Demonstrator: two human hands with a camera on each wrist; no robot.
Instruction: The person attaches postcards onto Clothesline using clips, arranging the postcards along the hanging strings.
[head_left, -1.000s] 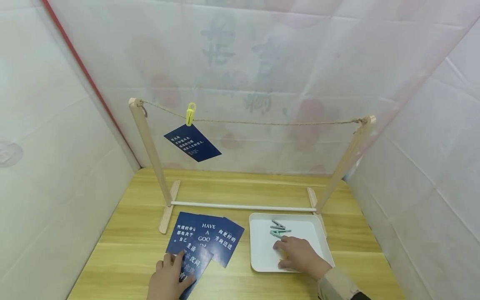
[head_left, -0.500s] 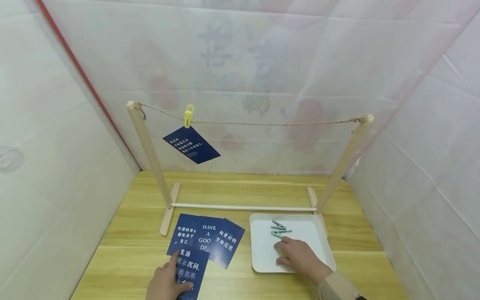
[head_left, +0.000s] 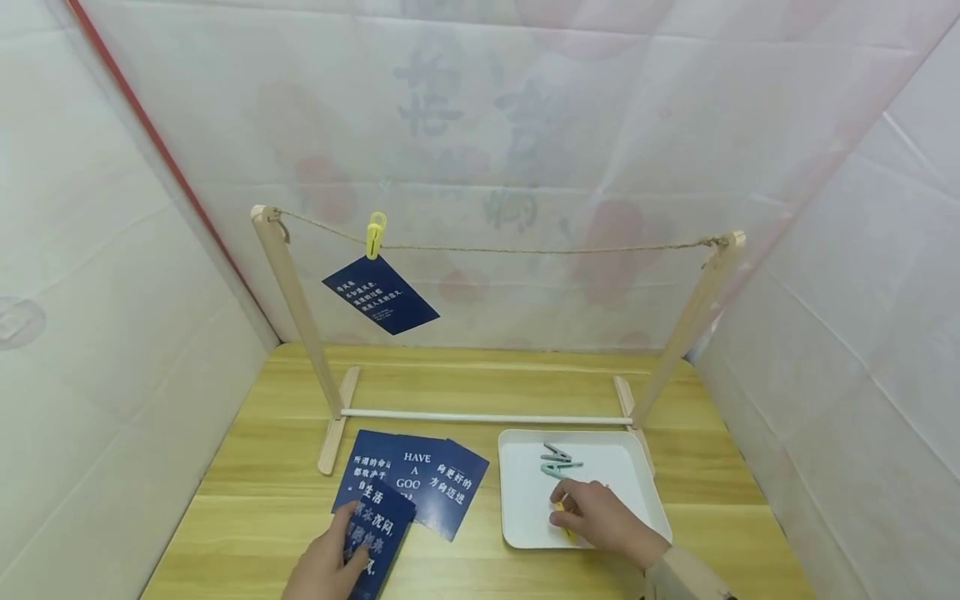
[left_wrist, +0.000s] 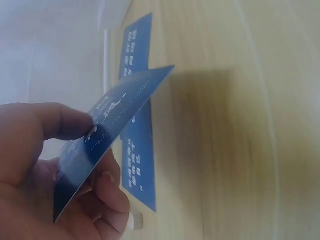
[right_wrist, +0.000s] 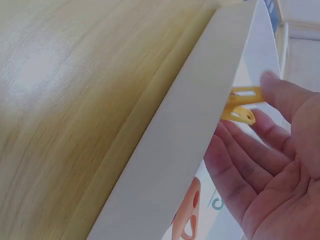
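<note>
My left hand (head_left: 330, 560) pinches a dark blue card (head_left: 377, 533) with white print between thumb and fingers, at the table's near edge. In the left wrist view that card (left_wrist: 120, 112) is tilted up off the wood, held by the left hand (left_wrist: 75, 165). My right hand (head_left: 600, 521) lies in the white tray (head_left: 517, 525), fingers nearly straight, with the tips at a yellow clothespin (head_left: 559, 507). The right wrist view shows the thumb of the right hand (right_wrist: 265, 135) against the yellow clothespin (right_wrist: 242, 105), and an orange clothespin (right_wrist: 187, 212) beside the palm.
Three more blue cards (head_left: 427, 477) are fanned on the wooden table (head_left: 480, 383). A teal clothespin (head_left: 558, 468) and a grey one (head_left: 557, 452) lie at the tray's far end. Behind stands a wooden frame (head_left: 296, 304) with a rope, where a yellow clothespin (head_left: 374, 235) holds a blue card (head_left: 380, 294).
The left hand has drawn the front card toward me and lifted it off the table. The right hand has shifted slightly nearer in the tray, and a yellow clothespin now shows at its fingertips.
</note>
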